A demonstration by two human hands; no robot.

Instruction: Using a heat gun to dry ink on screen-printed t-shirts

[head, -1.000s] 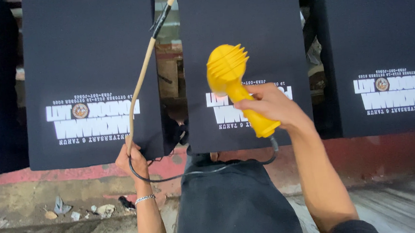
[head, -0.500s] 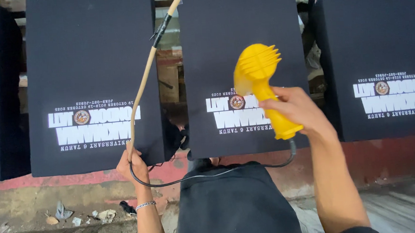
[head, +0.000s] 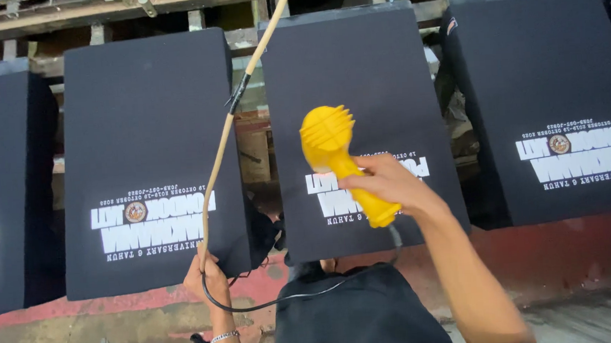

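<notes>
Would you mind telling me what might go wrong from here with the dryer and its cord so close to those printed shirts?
1. The right hand points the yellow plastic hair dryer close at the middle black printed shirt panel; lingering there might scorch the white print.
2. The thin black cord loops low between both hands, so it could snag.
3. The left hand grips the tan hanging cable; a tug may jerk the dryer off aim.

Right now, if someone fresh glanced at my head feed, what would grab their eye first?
The bright yellow hair dryer in the right hand, aimed at the white print on the middle black shirt board. Next, the row of black printed boards across the frame, such as the one on the left. Then the tan cord slanting down from the top to the left hand.
</notes>
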